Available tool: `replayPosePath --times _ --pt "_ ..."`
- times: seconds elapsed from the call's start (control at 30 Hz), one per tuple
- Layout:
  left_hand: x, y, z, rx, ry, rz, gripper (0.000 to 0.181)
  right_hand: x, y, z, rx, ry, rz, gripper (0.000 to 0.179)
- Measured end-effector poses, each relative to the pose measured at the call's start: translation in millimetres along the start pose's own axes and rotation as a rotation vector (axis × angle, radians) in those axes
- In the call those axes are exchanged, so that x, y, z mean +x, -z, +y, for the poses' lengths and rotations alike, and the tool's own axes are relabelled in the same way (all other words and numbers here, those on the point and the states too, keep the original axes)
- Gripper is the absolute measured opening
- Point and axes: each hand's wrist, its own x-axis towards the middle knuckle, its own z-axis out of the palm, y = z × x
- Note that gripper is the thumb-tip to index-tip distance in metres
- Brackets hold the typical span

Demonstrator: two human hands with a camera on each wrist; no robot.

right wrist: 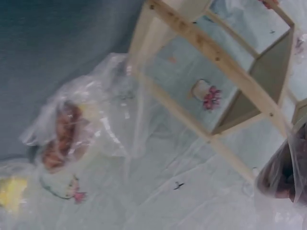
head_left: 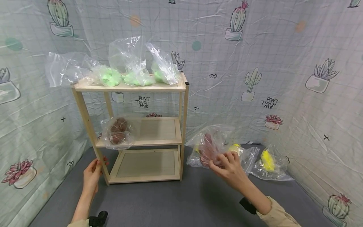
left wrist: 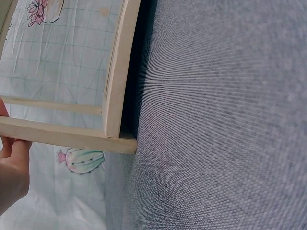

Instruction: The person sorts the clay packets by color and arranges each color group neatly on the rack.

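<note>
My left hand (head_left: 92,176) grips the front left post of a small wooden shelf rack (head_left: 146,179), low down; the left wrist view shows its fingers around the post (left wrist: 62,134). With its fingertips, my right hand (head_left: 232,168) pinches a clear plastic bag (head_left: 208,151) holding a reddish-brown lump, raised right of the rack. Part of a bag with a dark brown lump (right wrist: 285,175) shows at the right edge of the right wrist view. Another brown-filled bag (head_left: 119,132) lies at the left of the middle shelf. Bags with pale green lumps (head_left: 110,77) lie along the top shelf.
A bag with a bright yellow lump (head_left: 267,160) lies on the grey cloth surface (head_left: 181,205) at the right. More yellow (head_left: 235,148) shows behind my right hand. In the right wrist view, another bagged brown lump (right wrist: 67,134) lies near the rack. A cactus-print curtain (head_left: 221,63) surrounds the area.
</note>
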Motion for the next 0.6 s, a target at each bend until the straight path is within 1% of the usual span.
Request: replayPosePath --times 0.33,0.5,0.6 --pt "-0.5 0.2 -0.9 -0.027 -0.028 -0.024 0.031 32.6 -2.4 -9.3 -0.002 0.053 0.137 0.024" --pt "-0.7 0.0 -1.1 -0.029 -0.050 -0.029 0.029 45.4 -5.7 -16.8 0.010 0.065 0.165 0.023" --pt "-0.6 1.2 -1.1 -0.029 -0.040 -0.026 0.030 52.5 -8.7 -22.2 0.004 0.076 0.171 0.022"
